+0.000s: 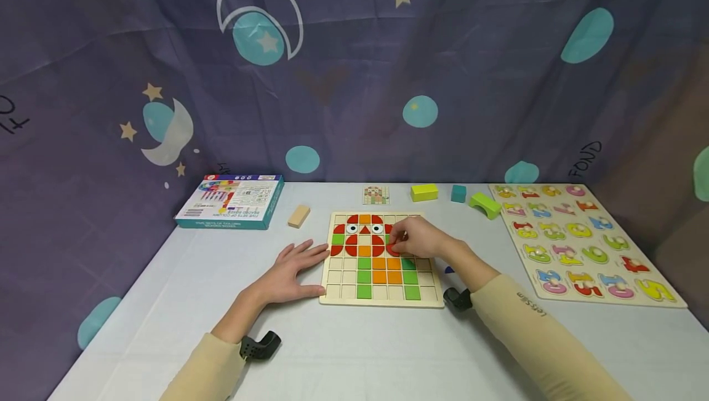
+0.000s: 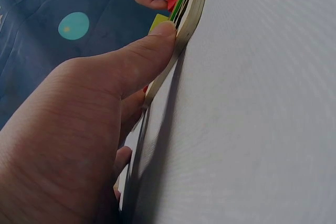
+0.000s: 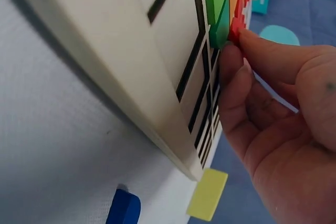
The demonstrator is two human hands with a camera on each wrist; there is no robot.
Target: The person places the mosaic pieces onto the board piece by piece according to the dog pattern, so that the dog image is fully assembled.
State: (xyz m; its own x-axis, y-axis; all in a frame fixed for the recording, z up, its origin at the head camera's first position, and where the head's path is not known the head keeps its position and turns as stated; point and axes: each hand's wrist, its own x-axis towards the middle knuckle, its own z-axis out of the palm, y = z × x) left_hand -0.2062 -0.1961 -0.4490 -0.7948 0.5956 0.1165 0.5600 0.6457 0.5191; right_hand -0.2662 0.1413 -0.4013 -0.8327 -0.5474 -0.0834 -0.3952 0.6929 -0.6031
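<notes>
A square wooden grid board (image 1: 335, 292) lies on the table, partly filled with red, orange and green pieces that form a bird-like figure with two eyes. My left hand (image 1: 290, 273) rests at the board's left edge with its fingers spread; in the left wrist view its thumb (image 2: 149, 51) touches the rim. Over the right side of the board, my right hand (image 1: 422, 238) pinches a red piece (image 3: 236, 28) between thumb and fingertips, low against the grid. A green piece (image 3: 220, 30) sits just beside it. My right hand hides some upper-right cells.
A blue piece (image 1: 449, 270) lies right of the board. Behind stand a small pattern card (image 1: 376, 195), a yellow block (image 1: 424, 192), a teal cube (image 1: 458, 194) and a green arch (image 1: 485, 205). A wooden block (image 1: 299, 216) and box (image 1: 229, 201) lie left, a number puzzle (image 1: 567, 214) right.
</notes>
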